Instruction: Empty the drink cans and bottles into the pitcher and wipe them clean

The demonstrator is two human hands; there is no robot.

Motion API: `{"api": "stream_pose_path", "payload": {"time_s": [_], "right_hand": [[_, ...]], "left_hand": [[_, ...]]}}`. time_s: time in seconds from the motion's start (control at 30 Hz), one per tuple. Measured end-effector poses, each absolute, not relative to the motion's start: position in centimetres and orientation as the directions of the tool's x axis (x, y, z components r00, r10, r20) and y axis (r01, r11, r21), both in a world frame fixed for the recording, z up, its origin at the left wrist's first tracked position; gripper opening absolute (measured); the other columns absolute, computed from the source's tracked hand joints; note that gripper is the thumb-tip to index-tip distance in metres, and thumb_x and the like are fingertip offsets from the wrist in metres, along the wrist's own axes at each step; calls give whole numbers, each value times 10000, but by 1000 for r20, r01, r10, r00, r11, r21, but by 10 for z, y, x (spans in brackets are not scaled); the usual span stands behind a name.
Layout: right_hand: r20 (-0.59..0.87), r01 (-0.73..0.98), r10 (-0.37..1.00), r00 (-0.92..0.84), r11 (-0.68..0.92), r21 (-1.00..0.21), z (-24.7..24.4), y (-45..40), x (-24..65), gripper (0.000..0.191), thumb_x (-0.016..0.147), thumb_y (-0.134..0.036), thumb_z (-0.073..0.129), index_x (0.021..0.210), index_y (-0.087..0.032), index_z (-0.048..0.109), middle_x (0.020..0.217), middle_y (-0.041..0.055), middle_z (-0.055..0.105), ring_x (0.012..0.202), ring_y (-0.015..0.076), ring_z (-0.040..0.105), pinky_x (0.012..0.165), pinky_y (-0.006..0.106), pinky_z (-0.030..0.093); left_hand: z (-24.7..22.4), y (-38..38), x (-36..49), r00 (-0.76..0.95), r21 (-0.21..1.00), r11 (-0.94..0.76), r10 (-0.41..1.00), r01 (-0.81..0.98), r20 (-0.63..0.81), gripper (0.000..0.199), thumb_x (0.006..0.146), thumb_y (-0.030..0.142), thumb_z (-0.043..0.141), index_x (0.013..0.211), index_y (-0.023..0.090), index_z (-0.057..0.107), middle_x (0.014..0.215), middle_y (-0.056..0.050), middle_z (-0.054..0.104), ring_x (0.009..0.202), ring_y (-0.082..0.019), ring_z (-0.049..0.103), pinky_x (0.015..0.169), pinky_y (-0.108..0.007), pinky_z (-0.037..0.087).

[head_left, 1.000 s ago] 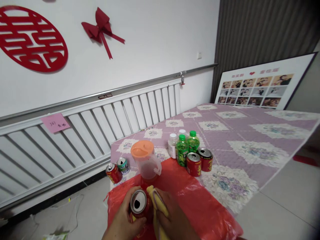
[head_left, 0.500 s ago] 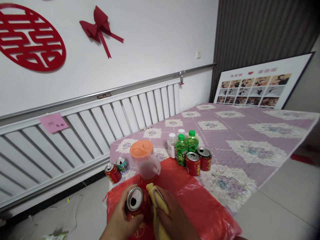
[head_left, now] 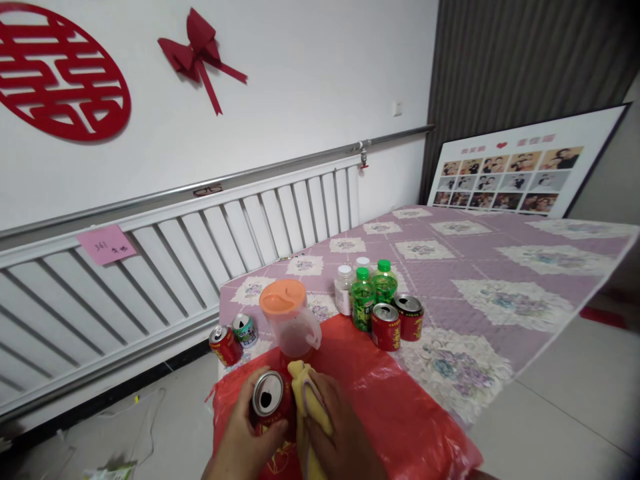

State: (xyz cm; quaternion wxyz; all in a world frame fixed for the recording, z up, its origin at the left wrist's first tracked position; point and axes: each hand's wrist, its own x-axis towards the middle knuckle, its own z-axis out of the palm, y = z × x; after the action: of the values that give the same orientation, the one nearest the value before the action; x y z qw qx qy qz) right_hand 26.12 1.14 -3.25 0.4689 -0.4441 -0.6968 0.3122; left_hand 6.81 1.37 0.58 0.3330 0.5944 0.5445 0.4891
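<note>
At the bottom centre my left hand (head_left: 247,433) is wrapped round a red can (head_left: 277,407), its opened top tilted towards the camera. My right hand (head_left: 340,427) grips a yellow cloth (head_left: 309,403) just right of the can, the cloth against or very near its side. Both hands are over a red plastic sheet (head_left: 370,380). Just beyond them stands a clear pitcher (head_left: 293,330) with an orange lid. The lower part of the held can is hidden by my fingers and the cloth.
Left of the pitcher stand a red can (head_left: 225,345) and a green-white can (head_left: 245,331). To its right are two green-capped bottles (head_left: 363,300), white-capped bottles (head_left: 344,291) and two red cans (head_left: 386,328), on a floral tablecloth (head_left: 425,250). A radiator (head_left: 200,247) lines the wall.
My right hand and the yellow cloth have shifted slightly left and up against the can. The can in my left hand has moved up very slightly.
</note>
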Motion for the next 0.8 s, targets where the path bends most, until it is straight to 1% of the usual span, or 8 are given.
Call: {"api": "stream_pose_path", "payload": {"time_s": [0.13, 0.23, 0.33, 0.43, 0.5, 0.57, 0.7, 0.8], "right_hand": [[111, 182, 988, -110, 130, -975, -25, 16, 267, 581, 842, -287, 539, 1412, -211, 464, 1475, 109, 501, 1371, 261, 452, 1157, 443, 351], [-30, 23, 992, -123, -27, -999, -14, 17, 271, 616, 827, -333, 557, 1421, -207, 453, 1493, 107, 491, 1365, 256, 465, 1151, 423, 354], [-44, -202, 978, -205, -86, -976, -7, 16, 271, 591, 830, -366, 567, 1399, -234, 474, 1477, 89, 518, 1328, 253, 509, 1119, 418, 393], [-3, -407, 951, -308, -134, -903, -9, 16, 268, 573, 818, -382, 598, 1373, -272, 505, 1441, 63, 562, 1292, 263, 549, 1076, 429, 439], [6, -434, 947, -321, -141, -890, -15, 16, 266, 576, 811, -390, 619, 1365, -269, 521, 1421, 60, 582, 1310, 269, 531, 1082, 436, 431], [-15, -389, 956, -293, -133, -912, -19, 16, 265, 581, 807, -419, 632, 1360, -268, 536, 1413, 63, 588, 1333, 284, 505, 1089, 456, 419], [-32, -320, 970, -239, -109, -941, -19, 15, 262, 591, 778, -494, 662, 1325, -284, 578, 1387, 81, 609, 1329, 324, 503, 1087, 504, 410], [-16, -316, 974, -225, -88, -945, -18, 15, 259, 600, 763, -503, 679, 1311, -278, 588, 1382, 78, 612, 1332, 320, 498, 1108, 494, 389]], "left_hand": [[18, 8, 68, -92, 946, -207, 968, 250, 235, 620, 614, 265, 752, 1209, 193, 590, 1229, -114, 683, 1171, -332, 629, 980, -450, 543], [22, 7, 65, -61, 966, -188, 978, 179, 201, 659, 623, 263, 774, 1241, 204, 553, 1248, -112, 675, 1161, -315, 637, 991, -425, 532], [25, 6, 63, -47, 976, -177, 982, 129, 185, 673, 628, 271, 786, 1245, 201, 525, 1240, -122, 676, 1141, -313, 649, 967, -404, 543], [23, 6, 61, -23, 970, -192, 980, 151, 198, 692, 641, 279, 769, 1272, 189, 502, 1279, -141, 649, 1174, -329, 627, 981, -414, 530], [21, 7, 59, -31, 959, -207, 976, 192, 216, 719, 650, 275, 748, 1310, 188, 475, 1344, -146, 601, 1235, -336, 583, 1033, -431, 491], [17, 9, 56, -40, 953, -209, 974, 219, 223, 740, 660, 263, 725, 1340, 194, 443, 1369, -140, 577, 1260, -330, 562, 1059, -440, 468], [15, 11, 53, 58, 958, -180, 983, 222, 171, 695, 669, 221, 704, 1314, 188, 449, 1293, -133, 630, 1207, -317, 604, 1006, -427, 511], [21, 10, 54, 71, 967, -135, 990, 215, 123, 682, 680, 225, 688, 1317, 187, 448, 1281, -130, 642, 1209, -312, 602, 992, -421, 522]]}}
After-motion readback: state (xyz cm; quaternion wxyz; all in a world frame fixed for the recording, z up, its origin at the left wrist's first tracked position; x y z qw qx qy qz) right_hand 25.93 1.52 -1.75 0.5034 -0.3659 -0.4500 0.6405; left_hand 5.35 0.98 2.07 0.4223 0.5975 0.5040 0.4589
